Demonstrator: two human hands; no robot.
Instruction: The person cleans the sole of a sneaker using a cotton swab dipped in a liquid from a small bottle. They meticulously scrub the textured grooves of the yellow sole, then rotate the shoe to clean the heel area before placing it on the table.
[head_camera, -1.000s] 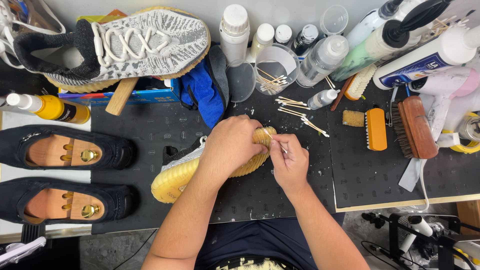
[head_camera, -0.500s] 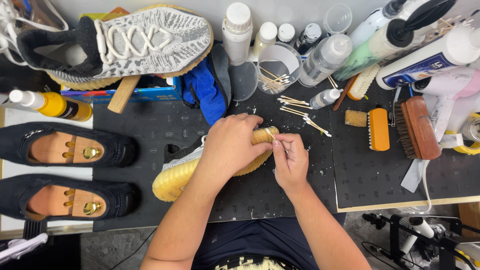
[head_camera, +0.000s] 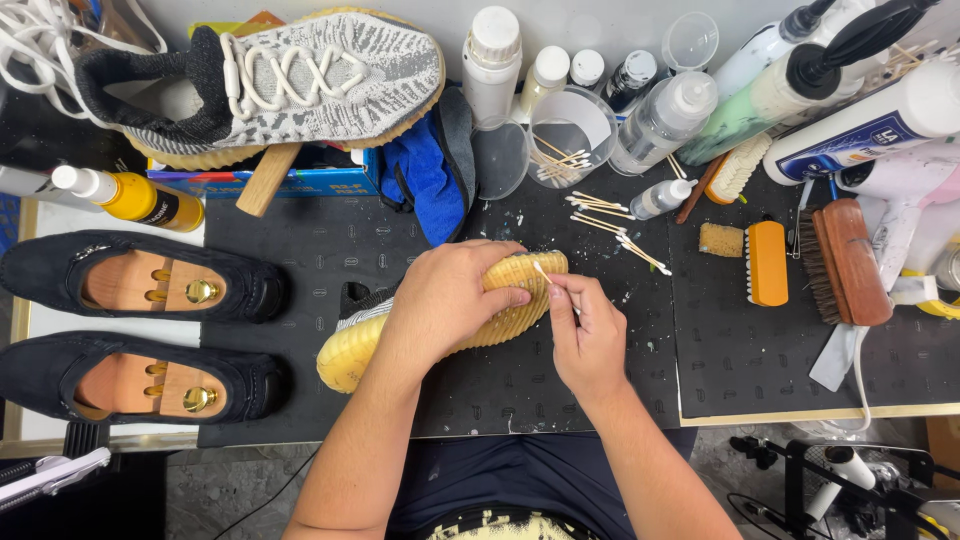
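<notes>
Two hands meet at the middle of the black rubber work mat (head_camera: 330, 250). Your left hand (head_camera: 450, 295) wraps over a grey knit sneaker with a ribbed yellow rubber sole (head_camera: 500, 300), fingers closed around it, holding it on its side with the sole turned toward you. The sneaker lies on the mat just in front of your body, toe end toward the right. Your right hand (head_camera: 588, 335) pinches a thin wooden cotton swab (head_camera: 545, 272) between thumb and fingertips, its white tip touching the sole near the toe.

Just beyond the swab, loose cotton swabs (head_camera: 610, 222) lie scattered on the mat, near a clear plastic cup of swabs (head_camera: 562, 140). The matching grey knit sneaker with white laces (head_camera: 300, 80) rests on a stand at the back left. Well apart at the left sit two black suede loafers with wooden shoe trees (head_camera: 140, 330). An orange-backed brush (head_camera: 768, 262) and a brown wooden bristle brush (head_camera: 845, 262) lie at the right.
</notes>
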